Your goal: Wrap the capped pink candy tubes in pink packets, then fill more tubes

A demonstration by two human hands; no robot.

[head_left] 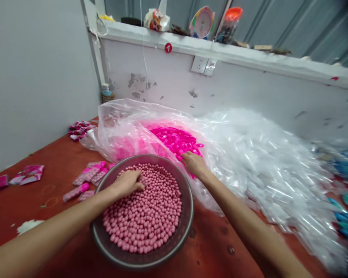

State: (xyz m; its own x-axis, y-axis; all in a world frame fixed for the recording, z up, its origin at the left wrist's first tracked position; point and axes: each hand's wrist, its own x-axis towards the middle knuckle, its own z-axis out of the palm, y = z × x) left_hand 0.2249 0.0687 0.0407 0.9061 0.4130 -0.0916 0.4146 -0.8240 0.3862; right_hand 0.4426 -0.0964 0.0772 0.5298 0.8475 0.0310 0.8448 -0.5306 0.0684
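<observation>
Bowl (188,216) nearest; left hand (129,183) cupped in pink balls (145,216); right hand (193,163) grip on pink caps (174,139) unclear.

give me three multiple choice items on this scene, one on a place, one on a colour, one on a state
1. Where does the left hand rest?
A. in the metal bowl, on the pink balls
B. on the wall socket
C. on the pile of clear bags

2. What colour are the small pieces inside the big open plastic bag?
A. blue
B. bright pink
C. white

3. What is the state of the metal bowl?
A. tipped upside down
B. bare inside
C. upright and holding many balls

Answers:
1. A, since the left hand lies on the balls within the bowl's rim.
2. B, since the heap that the right hand reaches into is bright pink.
3. C, since the bowl sits upright on the red table with balls piled across its inside.
</observation>
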